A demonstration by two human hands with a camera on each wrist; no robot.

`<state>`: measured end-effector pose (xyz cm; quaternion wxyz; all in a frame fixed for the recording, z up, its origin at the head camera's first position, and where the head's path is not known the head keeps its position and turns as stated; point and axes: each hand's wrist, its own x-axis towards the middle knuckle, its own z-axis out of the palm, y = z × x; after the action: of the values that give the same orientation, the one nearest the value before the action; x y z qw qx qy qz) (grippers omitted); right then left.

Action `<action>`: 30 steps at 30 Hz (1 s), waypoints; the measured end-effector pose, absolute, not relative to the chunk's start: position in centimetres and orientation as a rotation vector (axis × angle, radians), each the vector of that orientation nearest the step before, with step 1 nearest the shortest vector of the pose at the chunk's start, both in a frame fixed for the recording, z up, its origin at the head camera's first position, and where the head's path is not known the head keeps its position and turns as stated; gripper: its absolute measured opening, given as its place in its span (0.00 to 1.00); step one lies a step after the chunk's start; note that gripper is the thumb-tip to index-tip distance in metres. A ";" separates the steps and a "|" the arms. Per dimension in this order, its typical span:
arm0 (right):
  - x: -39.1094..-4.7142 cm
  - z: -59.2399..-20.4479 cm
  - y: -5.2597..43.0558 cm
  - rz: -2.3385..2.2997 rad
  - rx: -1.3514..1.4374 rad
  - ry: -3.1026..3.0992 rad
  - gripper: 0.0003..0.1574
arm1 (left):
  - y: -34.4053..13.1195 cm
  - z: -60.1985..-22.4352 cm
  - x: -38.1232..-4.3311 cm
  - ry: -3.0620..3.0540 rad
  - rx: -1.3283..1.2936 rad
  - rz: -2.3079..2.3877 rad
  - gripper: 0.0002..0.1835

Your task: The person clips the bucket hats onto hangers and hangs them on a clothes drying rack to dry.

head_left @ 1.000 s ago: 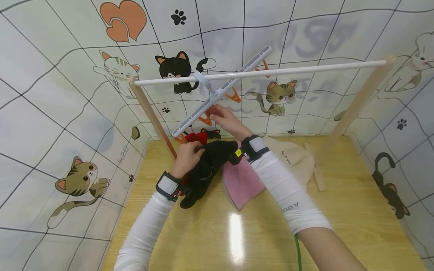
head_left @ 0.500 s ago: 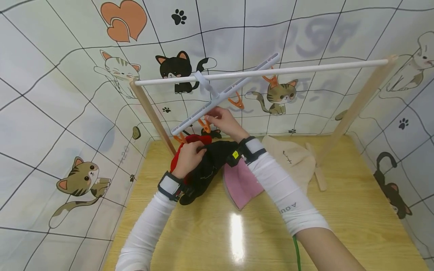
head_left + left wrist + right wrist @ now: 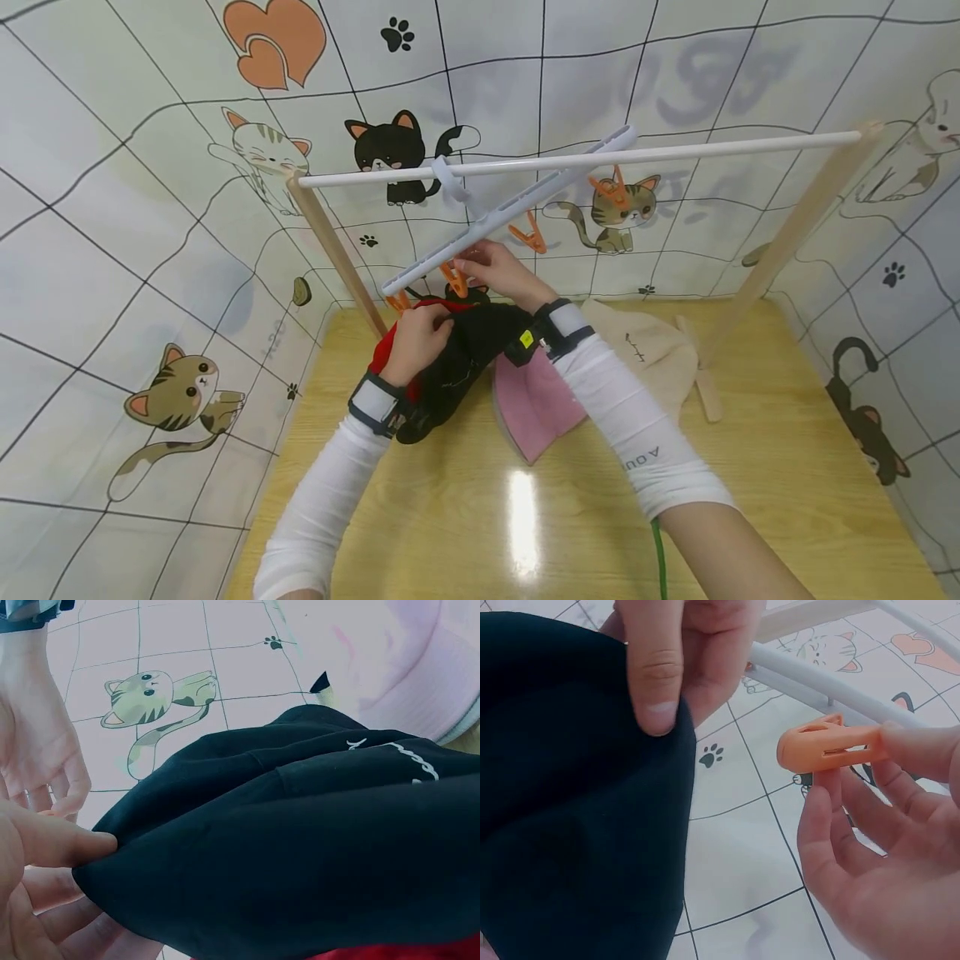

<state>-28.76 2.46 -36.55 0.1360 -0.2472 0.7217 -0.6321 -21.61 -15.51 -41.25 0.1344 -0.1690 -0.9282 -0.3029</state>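
My left hand [image 3: 415,343] pinches the edge of a black fabric hat [image 3: 262,847] with white stitched lettering, thumb on top and fingers beneath. Red cloth [image 3: 382,352] shows behind the hat, below the leftmost clip. An orange clip [image 3: 821,746] sits between the thumb and fingers of my right hand [image 3: 501,268], just above the hat's edge and apart from it in the right wrist view. That clip is on a pale blue-grey hanger [image 3: 510,215], whose hook goes over a white rod [image 3: 675,153]. More orange clips [image 3: 528,236] hang along the hanger.
A pink hat [image 3: 536,404] and a beige hat [image 3: 645,346] lie on the wooden table [image 3: 600,533] behind and beside my right forearm. Wooden posts [image 3: 795,233] hold up the rod. Cat-patterned walls [image 3: 187,292] close in the back and sides.
The hanger has turned, its far end going right and down. My left hand has raised the black hat slightly toward the clips. My right hand stays on the same clip.
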 end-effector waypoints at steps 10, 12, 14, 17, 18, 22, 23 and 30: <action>-28.9 -36.5 2.1 -1.831 -0.763 1.951 0.22 | -15.3 -40.0 -21.9 -2.670 -0.449 -0.853 0.05; -29.0 -36.5 2.1 -1.830 -0.768 1.939 0.22 | -15.3 -39.7 -22.0 -2.677 -0.448 -0.854 0.06; -29.1 -36.6 2.0 -1.830 -0.780 1.928 0.22 | -15.2 -39.5 -22.0 -2.684 -0.450 -0.857 0.06; -29.2 -36.8 1.9 -1.840 -0.801 1.910 0.21 | -15.1 -39.3 -22.1 -2.689 -0.452 -0.859 0.07; -29.2 -36.8 1.9 -1.848 -0.801 1.902 0.21 | -15.1 -39.3 -22.1 -2.690 -0.454 -0.863 0.07; -29.3 -37.0 1.8 -1.896 -0.787 1.875 0.20 | -15.0 -39.2 -22.2 -2.679 -0.456 -0.887 0.08; -29.3 -37.0 1.9 -1.910 -0.782 1.866 0.20 | -14.9 -39.1 -22.3 -2.674 -0.456 -0.897 0.08; -29.5 -37.2 1.8 -1.964 -0.773 1.827 0.20 | -14.4 -38.9 -22.2 -2.650 -0.420 -0.939 0.07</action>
<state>-29.54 1.80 -37.21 0.1740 -0.2726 0.6445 -0.6929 -22.24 -14.40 -38.93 0.1488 -0.1462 -0.9219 -0.3265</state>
